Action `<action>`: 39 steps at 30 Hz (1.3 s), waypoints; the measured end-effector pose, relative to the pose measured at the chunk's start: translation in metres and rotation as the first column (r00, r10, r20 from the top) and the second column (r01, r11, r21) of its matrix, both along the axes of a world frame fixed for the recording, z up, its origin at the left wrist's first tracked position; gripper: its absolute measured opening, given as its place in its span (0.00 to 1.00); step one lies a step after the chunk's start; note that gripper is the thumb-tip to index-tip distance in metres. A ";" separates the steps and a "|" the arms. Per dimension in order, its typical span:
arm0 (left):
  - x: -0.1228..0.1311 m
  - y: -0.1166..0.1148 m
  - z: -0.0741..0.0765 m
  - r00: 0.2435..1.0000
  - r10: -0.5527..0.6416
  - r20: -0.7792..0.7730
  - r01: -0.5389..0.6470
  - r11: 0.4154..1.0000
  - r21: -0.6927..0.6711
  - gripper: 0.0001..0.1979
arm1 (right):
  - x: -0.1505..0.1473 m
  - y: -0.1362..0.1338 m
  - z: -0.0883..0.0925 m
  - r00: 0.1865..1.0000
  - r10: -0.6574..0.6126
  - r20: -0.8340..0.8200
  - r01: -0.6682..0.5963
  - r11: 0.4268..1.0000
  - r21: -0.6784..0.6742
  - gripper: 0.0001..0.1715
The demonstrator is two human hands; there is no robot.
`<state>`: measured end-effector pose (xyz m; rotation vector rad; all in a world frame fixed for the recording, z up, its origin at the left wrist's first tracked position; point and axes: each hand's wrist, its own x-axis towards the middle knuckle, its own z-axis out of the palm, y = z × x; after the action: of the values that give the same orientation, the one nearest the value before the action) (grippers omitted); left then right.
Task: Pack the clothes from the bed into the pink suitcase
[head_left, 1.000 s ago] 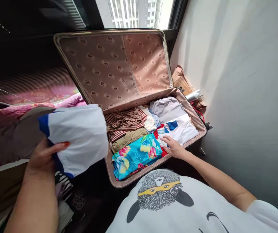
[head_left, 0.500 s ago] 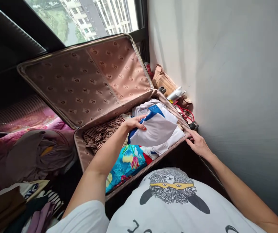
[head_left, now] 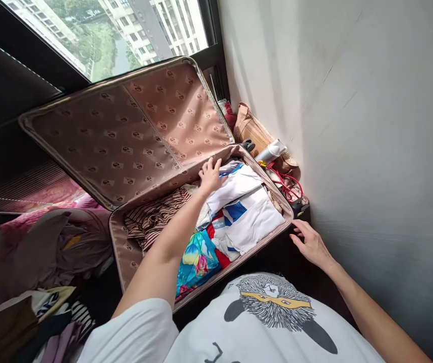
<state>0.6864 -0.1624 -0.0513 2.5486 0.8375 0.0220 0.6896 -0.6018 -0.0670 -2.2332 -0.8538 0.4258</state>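
Note:
An open suitcase (head_left: 197, 301) with a patterned brown lining holds folded clothes. My left hand (head_left: 210, 176) lies at its back side, fingers spread, over the far edge of a white and blue garment (head_left: 235, 185). In front of that lies another white folded garment (head_left: 257, 224) with a blue patch. A turquoise floral cloth (head_left: 197, 259) and a brown striped garment (head_left: 156, 217) fill the middle and left. My right hand (head_left: 310, 244) is beside the right front corner, fingers apart and holding nothing; whether a fingertip touches the rim I cannot tell.
The raised suitcase lid (head_left: 136, 131) leans toward the window (head_left: 110, 40). Along the grey wall (head_left: 371, 126) are a tan bag (head_left: 250, 126), a silver-white bottle-like item (head_left: 271, 151) and a red cord (head_left: 288, 184). Piled clothes (head_left: 50, 312) lie at left.
My left hand has let go of the white and blue garment, which now lies flatter toward the back, and has moved up to the suitcase's far side. My right hand has shifted slightly off the corner.

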 end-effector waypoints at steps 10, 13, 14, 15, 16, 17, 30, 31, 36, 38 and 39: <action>-0.095 -0.127 -0.083 0.960 -0.194 -0.201 0.171 0.977 -0.126 0.42 | 0.049 0.200 -0.033 0.912 0.317 0.261 -0.309 0.948 -0.073 0.29; -0.090 -0.112 -0.086 0.934 -0.298 -0.197 0.250 0.940 -0.233 0.46 | 0.070 0.231 -0.063 0.926 0.341 0.164 -0.308 0.931 -0.194 0.28; -0.089 -0.105 -0.083 0.923 -0.331 -0.194 0.272 0.921 -0.278 0.46 | 0.076 0.234 -0.074 0.933 0.337 0.129 -0.298 0.921 -0.251 0.29; -0.089 -0.098 -0.077 0.917 -0.354 -0.183 0.288 0.905 -0.313 0.43 | 0.081 0.235 -0.084 0.935 0.339 0.103 -0.295 0.906 -0.305 0.31; -0.093 -0.091 -0.070 0.921 -0.359 -0.155 0.294 0.897 -0.331 0.40 | 0.086 0.235 -0.092 0.934 0.341 0.106 -0.288 0.895 -0.341 0.32; -0.101 -0.087 -0.062 0.934 -0.343 -0.103 0.293 0.897 -0.332 0.37 | 0.091 0.234 -0.100 0.929 0.354 0.109 -0.291 0.880 -0.376 0.34; -0.489 -0.069 -0.016 0.109 0.957 0.268 -0.832 0.235 -0.503 0.18 | 0.093 0.216 -0.086 0.870 0.345 0.353 -0.219 0.911 -0.350 0.45; -0.517 -0.066 -0.030 -0.004 0.991 0.135 -0.880 0.061 -0.471 0.18 | 0.084 0.216 -0.079 0.864 0.333 0.378 -0.203 0.917 -0.344 0.46; -0.589 -0.054 -0.100 -0.155 0.974 -0.168 -0.915 -0.205 -0.346 0.31 | 0.014 0.228 -0.045 0.835 0.420 0.357 -0.261 0.871 -0.415 0.48; -0.597 -0.042 -0.120 -0.114 0.969 -0.220 -0.919 -0.186 -0.347 0.37 | -0.014 0.236 -0.038 0.815 0.468 0.343 -0.297 0.844 -0.446 0.46; -0.600 -0.034 -0.128 -0.082 0.967 -0.240 -0.920 -0.166 -0.354 0.39 | -0.026 0.239 -0.036 0.803 0.490 0.340 -0.314 0.833 -0.456 0.45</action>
<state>0.0867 -0.1959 -0.1792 0.8370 2.2321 0.4097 0.6639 -0.3626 -0.1025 -2.5442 -1.6474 0.2916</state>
